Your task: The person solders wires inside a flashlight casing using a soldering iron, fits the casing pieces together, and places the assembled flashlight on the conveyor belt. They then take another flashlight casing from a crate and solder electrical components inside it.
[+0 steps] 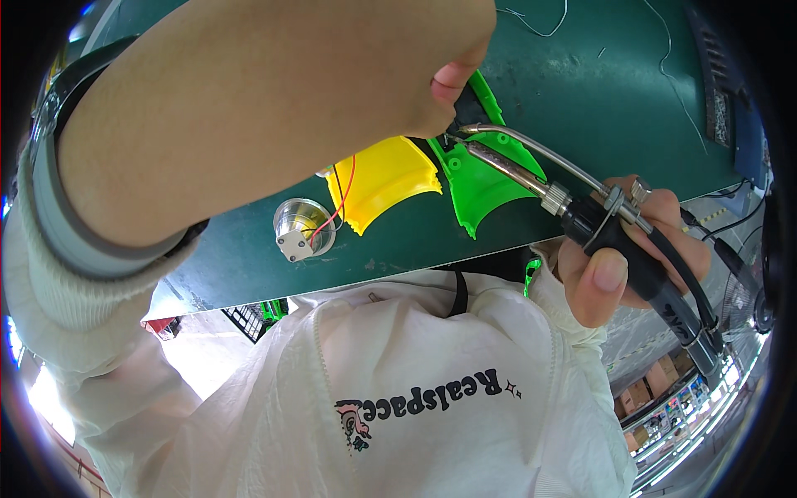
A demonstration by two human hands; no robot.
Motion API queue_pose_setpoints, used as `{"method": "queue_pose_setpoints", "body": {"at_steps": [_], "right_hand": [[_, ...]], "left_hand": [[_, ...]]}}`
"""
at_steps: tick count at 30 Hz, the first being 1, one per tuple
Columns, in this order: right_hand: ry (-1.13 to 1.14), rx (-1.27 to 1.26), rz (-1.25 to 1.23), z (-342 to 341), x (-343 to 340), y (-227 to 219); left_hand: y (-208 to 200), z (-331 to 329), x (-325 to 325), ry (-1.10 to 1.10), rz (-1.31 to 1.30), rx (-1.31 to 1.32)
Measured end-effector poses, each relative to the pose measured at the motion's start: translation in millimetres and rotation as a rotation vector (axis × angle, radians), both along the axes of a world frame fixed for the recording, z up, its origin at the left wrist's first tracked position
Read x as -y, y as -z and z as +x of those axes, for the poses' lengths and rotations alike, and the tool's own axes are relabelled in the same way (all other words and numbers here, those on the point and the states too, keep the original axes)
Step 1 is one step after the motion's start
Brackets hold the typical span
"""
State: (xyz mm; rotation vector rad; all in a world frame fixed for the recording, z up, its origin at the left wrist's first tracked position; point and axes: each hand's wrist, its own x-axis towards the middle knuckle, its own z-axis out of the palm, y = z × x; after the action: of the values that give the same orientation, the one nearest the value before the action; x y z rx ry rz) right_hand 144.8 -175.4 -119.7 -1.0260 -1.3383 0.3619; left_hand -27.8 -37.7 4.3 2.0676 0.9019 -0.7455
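Observation:
My right hand (635, 257) is wrapped round the black handle of a soldering iron (639, 274), which has a bent metal feed tube along its shaft. The iron's tip reaches a dark part inside a green plastic shell (490, 187). At the shell's upper end is my left hand (461, 54), whose fingers are mostly hidden behind the hand and forearm. Left of the green shell lies a curved yellow plastic shell (386, 183). A shiny metal reflector cup (303, 228) rests nearby, with red and black wires running from it towards the yellow shell.
The dark green tabletop (598, 108) has its near edge close to my body. Thin loose wire (672, 75) lies at the far right, beside a blue equipment box (739, 124). A black crate (246, 321) stands below the table edge.

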Motion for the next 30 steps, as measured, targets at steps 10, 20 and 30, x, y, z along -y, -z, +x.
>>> {"method": "queue_pose_setpoints", "body": {"at_steps": [10,20,30], "right_hand": [[-0.019,-0.016,0.030,4,-2,-1],[0.010,0.018,-0.006,2,-1,-1],[-0.012,0.001,-0.049,2,1,-3]], "left_hand": [[-3,3,-18,-0.002,-0.217,0.017],[-3,4,-1,-0.007,-0.022,-0.077],[0,1,3,0.027,0.034,-0.059]]}}
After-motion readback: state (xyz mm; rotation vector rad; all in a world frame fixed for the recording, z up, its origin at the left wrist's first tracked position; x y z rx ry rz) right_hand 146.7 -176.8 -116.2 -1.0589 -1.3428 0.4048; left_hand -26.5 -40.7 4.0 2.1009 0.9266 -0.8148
